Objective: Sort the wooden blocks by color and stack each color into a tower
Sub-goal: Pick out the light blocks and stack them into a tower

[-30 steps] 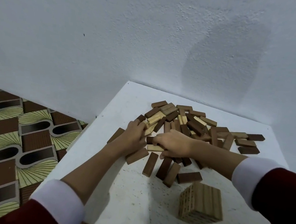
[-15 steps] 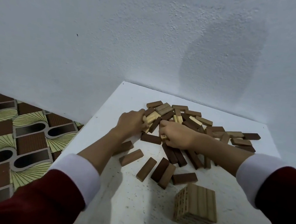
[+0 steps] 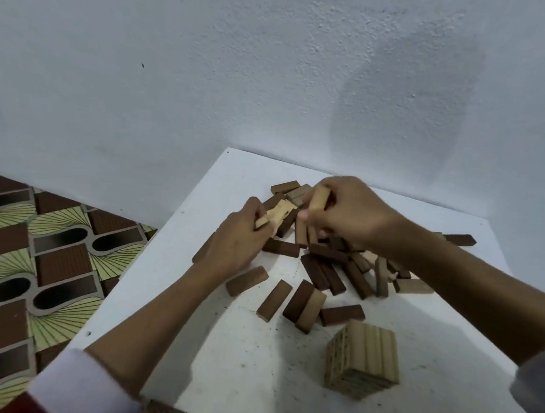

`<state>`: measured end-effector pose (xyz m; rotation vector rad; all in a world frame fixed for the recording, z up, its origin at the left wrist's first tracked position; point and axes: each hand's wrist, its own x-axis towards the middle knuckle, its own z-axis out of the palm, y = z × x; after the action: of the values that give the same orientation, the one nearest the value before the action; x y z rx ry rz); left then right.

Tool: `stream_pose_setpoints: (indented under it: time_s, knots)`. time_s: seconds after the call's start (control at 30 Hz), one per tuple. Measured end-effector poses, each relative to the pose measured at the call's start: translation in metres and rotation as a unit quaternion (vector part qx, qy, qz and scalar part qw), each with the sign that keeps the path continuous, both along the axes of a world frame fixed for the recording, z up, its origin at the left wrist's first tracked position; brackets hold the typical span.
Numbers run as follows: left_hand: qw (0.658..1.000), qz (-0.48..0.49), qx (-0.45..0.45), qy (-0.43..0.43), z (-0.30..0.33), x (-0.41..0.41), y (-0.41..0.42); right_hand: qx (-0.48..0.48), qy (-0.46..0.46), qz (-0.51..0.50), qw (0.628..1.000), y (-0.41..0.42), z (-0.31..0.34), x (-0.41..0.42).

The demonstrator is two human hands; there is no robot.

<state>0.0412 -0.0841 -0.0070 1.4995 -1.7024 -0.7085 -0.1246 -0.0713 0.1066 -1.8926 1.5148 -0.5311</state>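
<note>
The loose blocks (image 3: pixel 331 268) lie heaped mid-table – dark and light mixed – with a short light tower (image 3: pixel 362 361) nearer the person. The left hand (image 3: pixel 238 239) curls round pale blocks (image 3: pixel 275 215) at the heap's edge; the right hand (image 3: pixel 347 213) pinches one light block (image 3: pixel 318 199) (lifted upright) above the white table (image 3: pixel 248 370).

Matt wooden blocks (image 3: pixel 318 270) — speckled white table (image 3: pixel 250 354).
</note>
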Motion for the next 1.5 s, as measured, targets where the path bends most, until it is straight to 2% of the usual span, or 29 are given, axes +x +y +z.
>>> stream_pose_setpoints:
  time_s: [0.07,0.13,0.23,0.37,0.4,0.47,0.6,0.67,0.77,0.83,0.97,1.1,1.2,1.4,1.5]
  knots:
    - [0.998,-0.017,0.004,0.06,0.005,0.004,0.023,0.074,-0.099,-0.03,0.992,0.016,0.007,0.009]
    - [0.992,-0.036,0.015,0.117,0.009,0.005,0.043,0.129,-0.14,-0.067,0.979,0.028,0.0,0.019]
    - [0.983,-0.058,0.028,0.172,0.015,0.002,0.067,0.135,-0.129,-0.11,0.976,0.042,-0.021,0.032]
    - [0.973,-0.082,0.009,0.215,0.01,0.006,0.086,0.113,-0.199,-0.154,0.961,0.065,-0.042,0.045]
    - [0.971,-0.082,0.009,0.223,0.006,0.009,0.088,0.097,-0.197,-0.16,0.962,0.072,-0.047,0.049]
    - [0.966,-0.09,0.02,0.243,-0.005,0.017,0.095,0.045,-0.136,-0.156,0.977,0.085,-0.06,0.057]
    - [0.933,-0.068,0.072,0.346,-0.029,0.035,0.108,-0.009,-0.04,-0.124,0.991,0.104,-0.091,0.07]
    - [0.941,-0.033,0.083,0.327,-0.037,0.038,0.111,-0.01,-0.041,-0.113,0.993,0.11,-0.11,0.072]
    - [0.985,-0.019,0.067,0.158,-0.044,0.038,0.11,0.016,-0.029,-0.108,0.994,0.114,-0.135,0.073]
    - [0.995,-0.037,0.052,0.078,-0.049,0.034,0.108,0.017,-0.018,-0.112,0.993,0.11,-0.146,0.071]
    - [0.998,-0.034,0.027,0.054,-0.066,0.028,0.103,0.009,-0.013,-0.09,0.996,0.106,-0.156,0.066]
    - [0.999,0.017,-0.025,-0.02,-0.074,0.024,0.104,-0.022,-0.133,-0.103,0.986,0.115,-0.167,0.064]
    - [0.999,0.017,-0.03,-0.015,-0.077,0.026,0.104,-0.047,-0.187,-0.155,0.969,0.119,-0.178,0.059]
    - [0.998,0.006,-0.026,0.051,-0.069,0.026,0.11,-0.135,-0.14,-0.141,0.971,0.125,-0.184,0.061]
    - [0.993,-0.025,0.029,0.112,-0.067,0.029,0.111,-0.138,-0.159,-0.156,0.965,0.125,-0.184,0.06]
